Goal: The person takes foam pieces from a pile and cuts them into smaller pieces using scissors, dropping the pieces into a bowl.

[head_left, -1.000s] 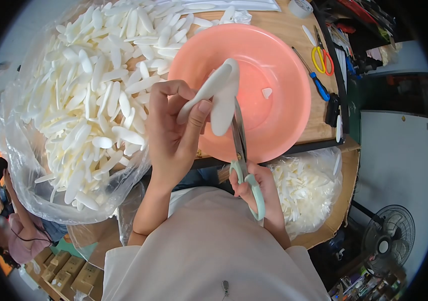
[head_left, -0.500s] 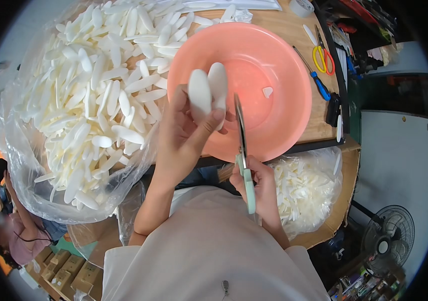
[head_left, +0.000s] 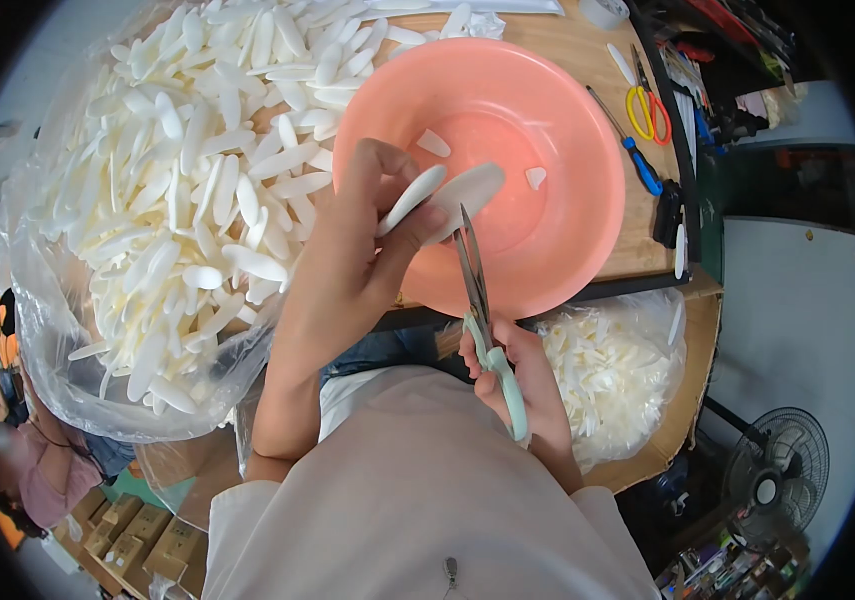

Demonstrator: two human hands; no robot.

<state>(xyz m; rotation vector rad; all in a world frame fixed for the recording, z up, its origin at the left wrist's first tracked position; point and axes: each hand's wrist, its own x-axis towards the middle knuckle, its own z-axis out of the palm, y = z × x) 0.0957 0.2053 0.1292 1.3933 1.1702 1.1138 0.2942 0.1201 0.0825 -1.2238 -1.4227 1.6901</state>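
Over the pink basin (head_left: 595, 225), my left hand (head_left: 347, 275) pinches two thin white oval pads (head_left: 474, 190), fanned apart between thumb and fingers. My right hand (head_left: 530, 390) is wrapped round the pale green handles of a pair of scissors (head_left: 477, 280). Their blades are slightly parted, with the tips at the lower edge of the right-hand pad; whether they touch it I cannot tell. Two small white offcuts (head_left: 434, 143) lie inside the basin.
A large heap of white oval pads (head_left: 197, 200) in clear plastic covers the table's left. Along the right edge lie red-and-yellow scissors (head_left: 647, 105), a blue screwdriver (head_left: 637, 165) and a tape roll (head_left: 602, 12). Below sits a carton (head_left: 677, 420) holding a bag of white pieces (head_left: 607, 380). Another person (head_left: 42, 460) is at lower left.
The two pads have tilted over to the right and fanned wider. The scissor blades have parted a little and come to the pad's edge. A second offcut now shows in the basin.
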